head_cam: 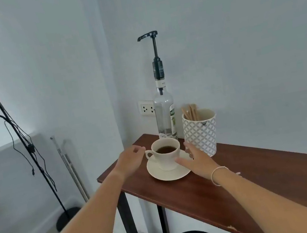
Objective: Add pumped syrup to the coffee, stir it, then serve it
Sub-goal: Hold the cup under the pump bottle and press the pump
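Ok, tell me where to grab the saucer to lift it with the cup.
Grip the saucer by its bare rim on both sides, left hand and right hand opposite each other. The cup sits in its middle, full of coffee, so an even lift probably keeps it level.

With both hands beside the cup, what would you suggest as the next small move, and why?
Probably take the saucer with both hands and slide it so the cup sits beneath the pump spout. The left hand and right hand flank the cup, open, holding nothing, and the spout looks offset left of it.
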Tool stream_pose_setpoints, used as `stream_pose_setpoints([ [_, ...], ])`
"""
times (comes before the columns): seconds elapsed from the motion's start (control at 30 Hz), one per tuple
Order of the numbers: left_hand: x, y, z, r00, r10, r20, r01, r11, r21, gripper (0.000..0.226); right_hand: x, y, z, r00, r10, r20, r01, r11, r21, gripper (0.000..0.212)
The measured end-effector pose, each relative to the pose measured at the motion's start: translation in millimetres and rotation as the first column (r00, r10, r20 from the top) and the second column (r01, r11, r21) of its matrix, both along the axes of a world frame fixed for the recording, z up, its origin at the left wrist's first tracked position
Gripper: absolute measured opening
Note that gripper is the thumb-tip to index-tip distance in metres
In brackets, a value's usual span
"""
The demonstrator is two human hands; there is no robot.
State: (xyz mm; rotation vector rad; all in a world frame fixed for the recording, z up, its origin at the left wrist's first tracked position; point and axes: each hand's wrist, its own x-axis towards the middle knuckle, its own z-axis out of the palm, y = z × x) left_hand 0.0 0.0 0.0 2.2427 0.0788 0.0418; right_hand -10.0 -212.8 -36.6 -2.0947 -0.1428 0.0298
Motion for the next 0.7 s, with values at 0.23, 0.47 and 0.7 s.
stream_pose_setpoints([
  [0.23, 20.8, -8.7, -21.6, 0.990, 0.032, -0.136, -0.070, 0.958, -0.279, 0.038, 19.7, 0.3, -9.4, 1.000, 0.002, -0.022, 0.000, 0.998, 0.059, 0.091],
  [0.47, 29.7, -10.9, -28.3, 0.970, -0.087, -0.227, -0.043, 0.857, -0.514, 0.039, 29.5, 7.9, -11.4, 1.000, 0.027, 0.013, -0.027, 0.997, 0.066, 0.076],
  [0.7, 36.8, -1.1, -37.1, 0.945, -0.212, -0.249, 0.022, 0.800, -0.599, 0.033, 26.8, 16.9, -14.3, 0.999, -0.006, 0.040, 0.002, 0.994, 0.105, 0.067],
])
